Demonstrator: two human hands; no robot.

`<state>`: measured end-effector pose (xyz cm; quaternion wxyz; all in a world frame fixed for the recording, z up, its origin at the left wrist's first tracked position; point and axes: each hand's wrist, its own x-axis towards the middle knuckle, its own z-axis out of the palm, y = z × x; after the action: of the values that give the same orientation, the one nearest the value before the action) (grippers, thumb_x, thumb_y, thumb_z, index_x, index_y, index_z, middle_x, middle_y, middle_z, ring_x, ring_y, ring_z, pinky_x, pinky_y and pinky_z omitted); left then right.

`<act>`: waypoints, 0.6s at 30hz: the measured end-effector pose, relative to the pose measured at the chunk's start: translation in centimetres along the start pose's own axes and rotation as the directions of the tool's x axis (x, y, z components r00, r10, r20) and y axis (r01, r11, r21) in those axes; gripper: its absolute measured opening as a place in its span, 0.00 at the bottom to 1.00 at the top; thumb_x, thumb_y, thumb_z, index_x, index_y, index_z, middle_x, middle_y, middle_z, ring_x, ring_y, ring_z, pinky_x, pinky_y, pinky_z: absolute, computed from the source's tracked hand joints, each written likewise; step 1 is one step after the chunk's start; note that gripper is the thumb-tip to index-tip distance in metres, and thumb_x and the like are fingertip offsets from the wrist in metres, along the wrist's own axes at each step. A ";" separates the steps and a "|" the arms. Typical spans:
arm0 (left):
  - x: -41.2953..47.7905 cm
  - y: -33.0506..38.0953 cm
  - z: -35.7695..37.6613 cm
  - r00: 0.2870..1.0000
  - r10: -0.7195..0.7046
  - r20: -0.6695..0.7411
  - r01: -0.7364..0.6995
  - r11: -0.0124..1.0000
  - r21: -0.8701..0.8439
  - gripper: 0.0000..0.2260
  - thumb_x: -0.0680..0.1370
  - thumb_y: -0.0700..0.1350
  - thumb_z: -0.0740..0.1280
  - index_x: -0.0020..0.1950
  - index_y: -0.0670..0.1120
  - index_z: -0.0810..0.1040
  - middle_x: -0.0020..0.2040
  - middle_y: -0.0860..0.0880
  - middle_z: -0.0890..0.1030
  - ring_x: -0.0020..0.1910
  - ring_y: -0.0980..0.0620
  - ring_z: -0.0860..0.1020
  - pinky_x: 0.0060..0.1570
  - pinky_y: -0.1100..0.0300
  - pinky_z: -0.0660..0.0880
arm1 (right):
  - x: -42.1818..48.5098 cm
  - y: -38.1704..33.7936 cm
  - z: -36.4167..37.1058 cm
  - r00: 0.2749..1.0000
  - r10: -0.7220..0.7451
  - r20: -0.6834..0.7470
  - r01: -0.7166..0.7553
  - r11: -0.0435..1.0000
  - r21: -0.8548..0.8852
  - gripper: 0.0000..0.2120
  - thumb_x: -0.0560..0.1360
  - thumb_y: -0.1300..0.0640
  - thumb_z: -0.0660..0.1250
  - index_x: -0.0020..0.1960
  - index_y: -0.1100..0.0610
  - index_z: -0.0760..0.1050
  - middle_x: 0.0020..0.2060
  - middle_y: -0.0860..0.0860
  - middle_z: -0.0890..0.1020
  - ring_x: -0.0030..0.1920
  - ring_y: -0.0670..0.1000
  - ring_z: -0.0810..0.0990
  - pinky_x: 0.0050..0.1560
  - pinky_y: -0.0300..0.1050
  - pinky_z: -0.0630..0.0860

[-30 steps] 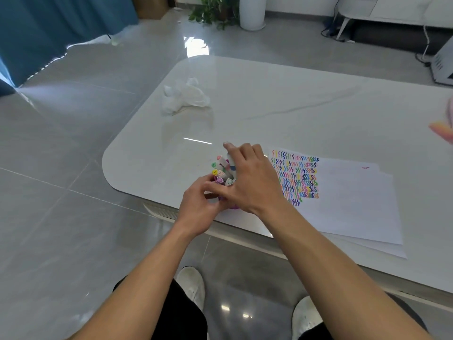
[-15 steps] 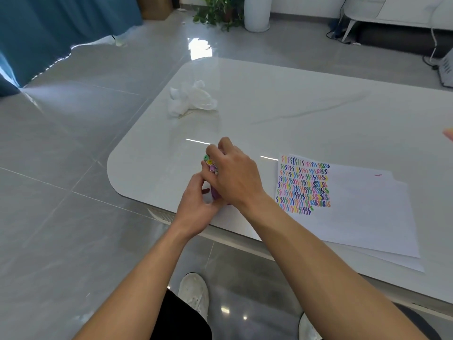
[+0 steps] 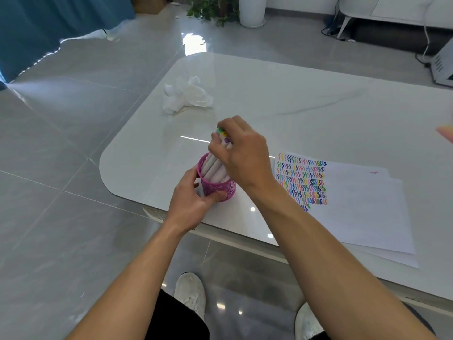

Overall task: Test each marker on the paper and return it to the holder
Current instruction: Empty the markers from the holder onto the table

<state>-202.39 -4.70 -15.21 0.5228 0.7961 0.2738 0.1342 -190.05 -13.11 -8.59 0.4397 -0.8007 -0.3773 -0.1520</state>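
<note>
The left grip (image 3: 192, 201) clasps the holder (image 3: 219, 188); right grip (image 3: 246, 157) clutches markers (image 3: 213, 168).

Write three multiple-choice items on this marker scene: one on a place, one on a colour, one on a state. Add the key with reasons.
1. On the table, where does the squiggle-covered paper lie relative to the holder?
A. to its right
B. to its left
C. under it

2. What colour is the holder?
A. blue
B. black
C. pink

3. What is the left hand doing?
A. lying flat on the paper
B. gripping the holder
C. hanging below the table

Key:
1 A: the paper lies to the right of the holder, apart from it.
2 C: its mesh wall is pink.
3 B: its thumb and fingers curl round the holder's wall, while the right hand grips the markers standing in it.
</note>
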 end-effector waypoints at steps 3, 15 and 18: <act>0.1 0.2 -0.1 1.000 0.003 0.001 -0.003 1.000 -0.009 0.33 0.69 0.49 0.80 0.70 0.58 0.70 0.61 0.61 0.78 0.58 0.60 0.77 0.57 0.61 0.75 | 0.7 0.3 -2.3 0.987 0.147 -0.070 -0.137 0.982 0.133 0.07 0.76 0.55 0.69 0.48 0.59 0.81 0.42 0.50 0.82 0.40 0.50 0.78 0.43 0.49 0.76; 1.6 -0.4 -0.1 0.998 0.001 -0.060 -0.003 1.000 -0.023 0.35 0.69 0.49 0.80 0.73 0.55 0.69 0.66 0.55 0.77 0.65 0.50 0.75 0.66 0.49 0.74 | -2.9 7.4 -7.1 0.734 0.664 -0.144 -0.590 0.728 0.350 0.08 0.79 0.56 0.66 0.45 0.59 0.80 0.30 0.43 0.81 0.32 0.38 0.75 0.38 0.36 0.70; 2.3 -0.6 -0.4 0.997 0.011 -0.073 -0.013 0.999 -0.032 0.36 0.70 0.48 0.80 0.74 0.56 0.67 0.67 0.56 0.76 0.66 0.51 0.75 0.66 0.50 0.73 | -4.4 8.9 -5.0 0.632 0.759 -0.157 -0.683 0.641 0.348 0.09 0.78 0.54 0.67 0.46 0.60 0.80 0.30 0.44 0.81 0.34 0.40 0.76 0.36 0.33 0.69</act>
<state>-200.86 -2.91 -15.72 0.5243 0.7838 0.2858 0.1707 -185.95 -22.19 -13.52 0.6129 -0.7892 0.0300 -0.0266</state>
